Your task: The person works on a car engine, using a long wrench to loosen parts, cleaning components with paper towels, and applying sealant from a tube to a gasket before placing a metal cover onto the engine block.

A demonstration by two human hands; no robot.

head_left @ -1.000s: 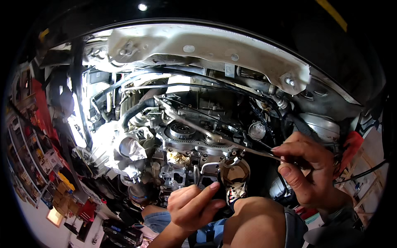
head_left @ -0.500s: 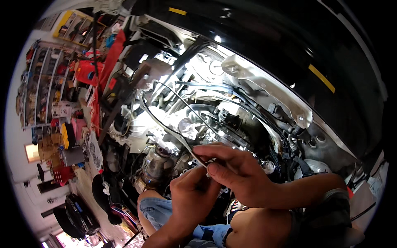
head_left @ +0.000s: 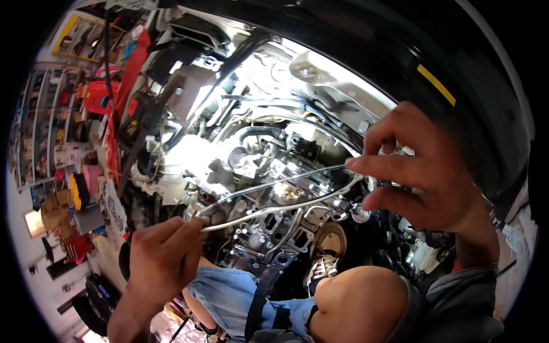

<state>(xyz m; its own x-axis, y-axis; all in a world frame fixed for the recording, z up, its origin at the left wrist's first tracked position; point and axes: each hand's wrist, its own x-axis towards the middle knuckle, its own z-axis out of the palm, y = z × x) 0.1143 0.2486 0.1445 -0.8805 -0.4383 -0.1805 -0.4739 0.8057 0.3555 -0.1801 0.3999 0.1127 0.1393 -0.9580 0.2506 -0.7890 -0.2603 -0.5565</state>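
Note:
A long thin rubber gasket (head_left: pixel 269 211), a pale grey loop with a darker upper strand, stretches across the middle of the head view above the engine (head_left: pixel 269 234). My left hand (head_left: pixel 163 257) is closed around its left end, fingers bunched and thumb pressed in. At the other end, my right hand (head_left: pixel 423 166) bears the gasket at the index fingertip, where the loop bends behind the finger. The right thumb stands apart below, and the other fingers are curled. Beneath the loop lie the metal top of the engine, with holes and bolts, and a black hose (head_left: pixel 257 132).
A black car panel (head_left: pixel 372 46) with a yellow strip arches over the far right. My bent knee (head_left: pixel 363 303) and shoe (head_left: pixel 329 243) are close to the engine. Shelves (head_left: pixel 40 120) and cardboard boxes (head_left: pixel 54 206) stand at the left, beside a red cloth (head_left: pixel 128 74).
My hands were together at the gasket, low in the middle. They have parted, left hand leftward and right hand up and rightward, drawing the loop out between them.

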